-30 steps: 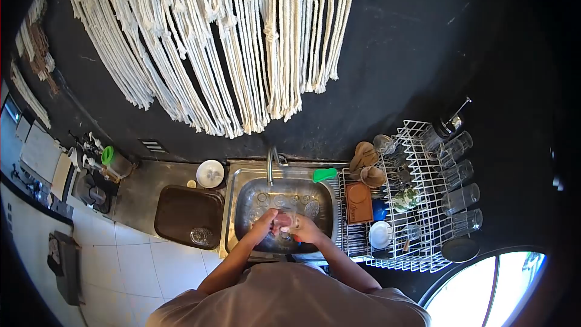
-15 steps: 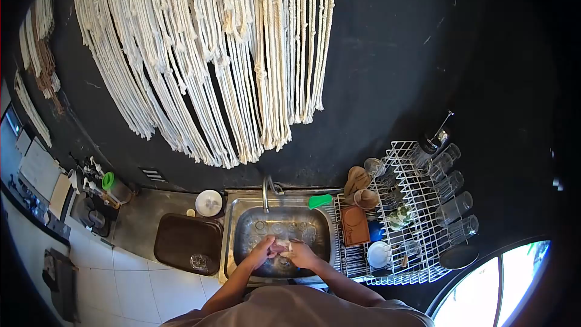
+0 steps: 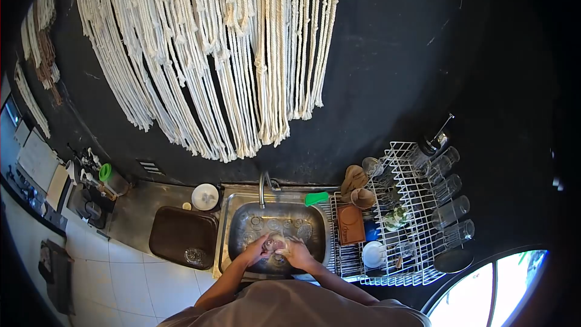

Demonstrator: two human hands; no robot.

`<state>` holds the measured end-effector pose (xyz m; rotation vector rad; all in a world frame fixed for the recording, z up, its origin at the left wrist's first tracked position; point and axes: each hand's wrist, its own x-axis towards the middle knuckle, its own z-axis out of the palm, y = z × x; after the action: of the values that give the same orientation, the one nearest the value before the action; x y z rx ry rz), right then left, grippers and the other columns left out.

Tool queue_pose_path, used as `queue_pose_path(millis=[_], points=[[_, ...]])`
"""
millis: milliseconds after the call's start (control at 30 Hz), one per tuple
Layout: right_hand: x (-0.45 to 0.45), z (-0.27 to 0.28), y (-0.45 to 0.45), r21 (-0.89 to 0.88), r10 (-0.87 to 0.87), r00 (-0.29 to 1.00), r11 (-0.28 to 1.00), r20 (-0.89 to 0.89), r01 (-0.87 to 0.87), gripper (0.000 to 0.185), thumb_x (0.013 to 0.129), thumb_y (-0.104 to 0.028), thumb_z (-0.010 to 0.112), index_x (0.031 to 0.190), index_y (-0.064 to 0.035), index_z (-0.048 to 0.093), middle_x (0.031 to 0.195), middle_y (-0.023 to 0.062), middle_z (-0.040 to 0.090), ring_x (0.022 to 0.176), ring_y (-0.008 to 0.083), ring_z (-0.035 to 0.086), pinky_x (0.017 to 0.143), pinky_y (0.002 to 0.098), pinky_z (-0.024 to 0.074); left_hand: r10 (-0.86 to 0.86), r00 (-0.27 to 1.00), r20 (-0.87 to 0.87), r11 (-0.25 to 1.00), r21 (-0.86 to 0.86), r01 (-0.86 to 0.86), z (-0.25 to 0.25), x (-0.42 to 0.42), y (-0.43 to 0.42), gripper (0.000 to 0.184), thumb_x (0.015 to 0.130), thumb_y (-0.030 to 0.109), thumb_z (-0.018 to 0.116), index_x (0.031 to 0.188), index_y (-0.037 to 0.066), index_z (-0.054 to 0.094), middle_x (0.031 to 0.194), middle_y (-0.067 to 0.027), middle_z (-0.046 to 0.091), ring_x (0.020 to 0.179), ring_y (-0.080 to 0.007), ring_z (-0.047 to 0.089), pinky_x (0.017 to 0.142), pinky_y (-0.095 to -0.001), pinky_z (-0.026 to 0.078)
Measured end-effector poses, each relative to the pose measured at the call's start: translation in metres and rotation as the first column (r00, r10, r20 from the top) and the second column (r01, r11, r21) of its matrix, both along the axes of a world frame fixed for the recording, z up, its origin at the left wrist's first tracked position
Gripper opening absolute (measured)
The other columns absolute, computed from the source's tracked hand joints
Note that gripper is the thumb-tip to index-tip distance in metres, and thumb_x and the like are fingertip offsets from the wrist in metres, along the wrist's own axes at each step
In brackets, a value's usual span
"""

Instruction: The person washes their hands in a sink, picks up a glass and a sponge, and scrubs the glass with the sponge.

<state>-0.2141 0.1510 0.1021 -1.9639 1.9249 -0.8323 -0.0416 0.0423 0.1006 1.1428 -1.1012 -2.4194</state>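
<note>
Both my hands are over the steel sink (image 3: 329, 243), closed around what looks like a small clear drinking glass (image 3: 276, 244). My left hand (image 3: 256, 252) grips it from the left. My right hand (image 3: 298, 255) wraps it from the right, with something pale and soapy-looking near its fingers that I cannot make out. Several clear glasses (image 3: 302, 231) stand in the sink beyond my hands. The curved faucet (image 3: 262, 191) rises behind the basin, and a green sponge or cloth (image 3: 316, 198) lies at the back right rim.
Left of the sink sits a brown tray (image 3: 175, 230) with a clear glass piece (image 3: 193, 257) on it, and a white bowl (image 3: 205, 196) behind. To the right, a white wire rack (image 3: 417, 224) holds glasses, a brown box (image 3: 351, 225) and a white cup (image 3: 374, 254). Rope hangings (image 3: 242, 85) cover the wall.
My hands have moved slightly apart around the glass, showing more of it between them. The whole view has shifted a little.
</note>
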Motion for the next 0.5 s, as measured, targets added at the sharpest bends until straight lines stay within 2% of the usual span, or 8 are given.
queue_pose_path(millis=[67,133,200,267,333,400,467,500], points=[[-0.004,0.014,0.003,0.004,0.035,0.997,0.999,0.072,-0.035,0.041,0.086,-0.024,0.068,0.12,-0.0056,0.056,0.112,0.0186,0.066,0.101,0.0375,0.063,0.087,0.0393,0.0494,-0.073,0.995,-0.069,0.997,-0.027,0.072,-0.015,0.002,-0.009,0.039,0.103,0.043,0.039,0.115,0.009,0.055,0.087,-0.0029,0.058,0.065,-0.0099,0.047,0.057,-0.0248,0.036],[-0.009,0.051,0.01,0.395,-0.067,0.861,0.904,0.505,-0.161,0.041,0.087,-0.022,0.068,0.122,-0.0047,0.056,0.116,0.0193,0.063,0.105,0.032,0.063,0.091,0.037,0.0469,-0.146,0.98,-0.136,0.988,-0.06,0.139,-0.02,0.003,-0.011,0.036,0.103,0.037,0.044,0.124,0.009,0.054,0.096,-0.0052,0.061,0.069,-0.0105,0.05,0.061,-0.0245,0.042],[-0.02,0.026,0.008,0.355,-0.043,0.794,0.908,0.607,-0.222,0.039,0.089,-0.016,0.065,0.124,-0.0032,0.055,0.12,0.0152,0.063,0.108,0.0227,0.06,0.095,0.0341,0.0439,-0.241,0.969,-0.052,0.897,-0.393,0.203,-0.013,0.002,-0.007,0.036,0.103,0.029,0.046,0.129,0.005,0.051,0.111,-0.0093,0.063,0.072,-0.01,0.051,0.065,-0.0235,0.044],[-0.031,0.009,0.006,0.24,-0.079,0.352,0.865,0.933,-0.441,0.038,0.091,-0.01,0.062,0.127,-0.0027,0.055,0.118,0.0087,0.063,0.108,0.0159,0.057,0.095,0.0317,0.0436,-0.308,0.951,0.019,0.807,-0.525,0.272,0.029,0.0,-0.003,0.041,0.102,0.024,0.05,0.135,0.0,0.045,0.117,-0.0103,0.061,0.076,-0.0087,0.053,0.067,-0.0231,0.045],[-0.035,0.025,0.003,0.267,-0.099,0.346,0.835,0.933,-0.481,0.04,0.092,-0.005,0.057,0.131,-0.0025,0.051,0.118,0.0063,0.062,0.11,0.0158,0.056,0.096,0.0305,0.0435,-0.385,0.907,-0.171,0.759,-0.618,0.206,0.034,-0.002,-0.001,0.044,0.101,0.022,0.052,0.14,0.003,0.041,0.12,-0.0101,0.06,0.089,-0.0107,0.058,0.075,-0.0248,0.048],[-0.039,0.023,-0.002,0.197,0.064,0.571,0.902,0.819,-0.384,0.044,0.093,-0.005,0.056,0.136,-0.0037,0.046,0.121,0.0076,0.061,0.111,0.0152,0.055,0.096,0.0305,0.0434,-0.358,0.933,-0.03,0.686,-0.686,0.241,0.011,-0.002,-0.005,0.046,0.102,0.03,0.049,0.14,0.005,0.042,0.122,-0.0097,0.059,0.104,-0.018,0.061,0.088,-0.0286,0.05],[-0.041,0.031,-0.009,0.179,0.095,0.574,0.898,0.813,-0.402,0.049,0.091,-0.006,0.057,0.137,-0.0026,0.042,0.122,0.0117,0.06,0.11,0.0215,0.058,0.095,0.0329,0.0448,-0.333,0.937,0.105,0.896,-0.274,0.349,0.001,-0.003,-0.006,0.051,0.102,0.044,0.043,0.139,0.008,0.043,0.122,-0.0084,0.059,0.101,-0.0186,0.062,0.088,-0.0301,0.05],[-0.044,0.035,-0.01,0.186,0.198,0.798,0.915,0.57,-0.359,0.051,0.089,-0.007,0.059,0.137,-0.0027,0.042,0.119,0.0136,0.06,0.108,0.026,0.059,0.093,0.0344,0.0458,-0.336,0.936,0.107,0.896,-0.269,0.352,-0.004,-0.004,-0.006,0.051,0.102,0.044,0.043,0.139,0.008,0.043,0.122,-0.0084,0.059,0.101,-0.0186,0.062,0.088,-0.0301,0.05]])
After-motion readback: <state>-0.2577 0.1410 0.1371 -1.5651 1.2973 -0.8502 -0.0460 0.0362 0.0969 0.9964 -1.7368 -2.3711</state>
